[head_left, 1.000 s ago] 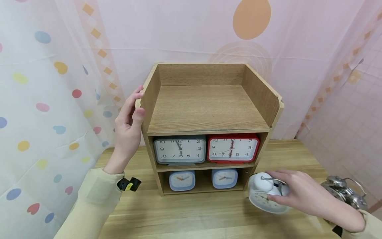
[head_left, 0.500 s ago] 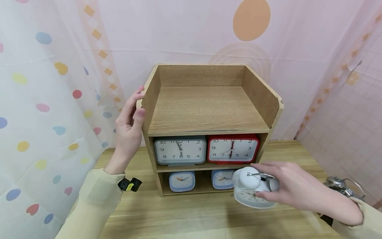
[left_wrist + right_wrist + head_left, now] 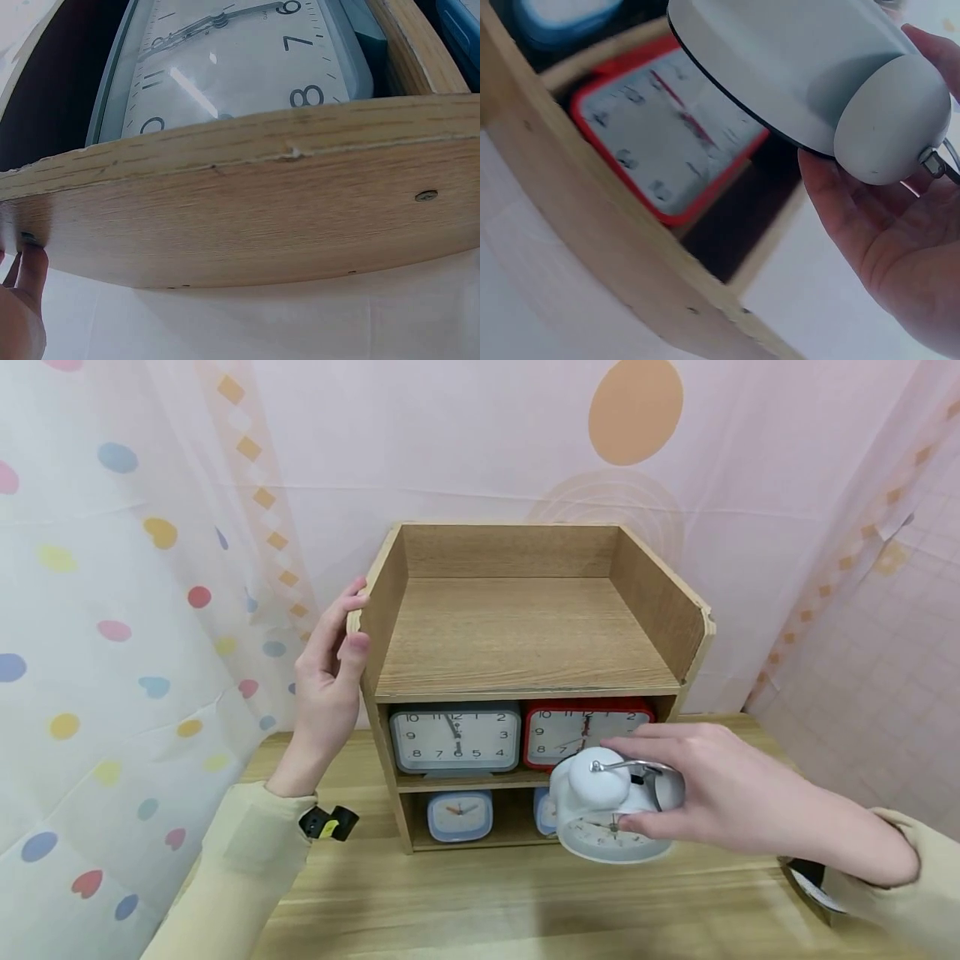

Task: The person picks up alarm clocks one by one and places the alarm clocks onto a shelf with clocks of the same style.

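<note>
My right hand (image 3: 720, 789) grips a white twin-bell alarm clock (image 3: 600, 781), thumb across its dial and fingers behind the bells. Held tilted above the table, it overlaps the lower right of the wooden shelf unit (image 3: 517, 635) in the head view. My left hand (image 3: 330, 685) touches the unit's left side panel; in the left wrist view a fingertip (image 3: 31, 262) presses the panel's outer face. The middle shelf holds a grey rectangular clock (image 3: 456, 739) and a red one (image 3: 660, 135), partly covered in the head view by the white clock.
Two small blue clocks stand on the bottom shelf, the left one (image 3: 460, 816) in plain sight, the right one (image 3: 546, 810) mostly hidden. A dark, metal-rimmed object (image 3: 810, 893) shows by my right sleeve on the wooden table (image 3: 450, 902). Patterned curtains (image 3: 487, 443) hang behind.
My right hand has carried the white clock left and upward, from beside the unit to in front of its right half. The silver twin-bell clock at right is now mostly hidden. My left hand stays put.
</note>
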Tool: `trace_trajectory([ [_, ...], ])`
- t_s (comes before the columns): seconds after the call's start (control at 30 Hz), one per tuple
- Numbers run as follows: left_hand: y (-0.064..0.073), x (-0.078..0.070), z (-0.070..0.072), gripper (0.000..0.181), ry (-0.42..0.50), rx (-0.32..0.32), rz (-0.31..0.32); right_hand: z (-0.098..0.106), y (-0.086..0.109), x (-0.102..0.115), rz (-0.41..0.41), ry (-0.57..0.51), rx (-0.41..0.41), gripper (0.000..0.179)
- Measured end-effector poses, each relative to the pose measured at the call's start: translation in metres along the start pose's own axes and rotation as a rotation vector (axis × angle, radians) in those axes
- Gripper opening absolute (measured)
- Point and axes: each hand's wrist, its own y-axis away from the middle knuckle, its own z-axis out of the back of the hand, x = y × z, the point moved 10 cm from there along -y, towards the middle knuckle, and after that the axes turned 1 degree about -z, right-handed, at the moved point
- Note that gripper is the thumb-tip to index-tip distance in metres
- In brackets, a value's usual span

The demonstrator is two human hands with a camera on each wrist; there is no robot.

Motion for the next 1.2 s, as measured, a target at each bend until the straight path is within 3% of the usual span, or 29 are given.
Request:
trace_trajectory([
  [0.27,0.001,-0.001,0.0,0.051,0.001,-0.011,0.0,0.025,-0.028,0.011,0.017,-0.048,0.024,0.056],
  [0.6,0.0,0.003,-0.001,0.064,-0.011,-0.013,0.021,0.054,-0.065,0.017,0.046,-0.094,0.048,0.051],
  [0.87,0.0,0.004,-0.003,0.064,-0.01,-0.009,0.021,0.072,-0.092,0.014,0.002,-0.098,0.087,0.048],
  [1.2,-0.001,0.005,-0.004,0.065,-0.018,-0.01,0.009,0.091,-0.131,0.014,-0.051,-0.047,0.105,0.03],
])
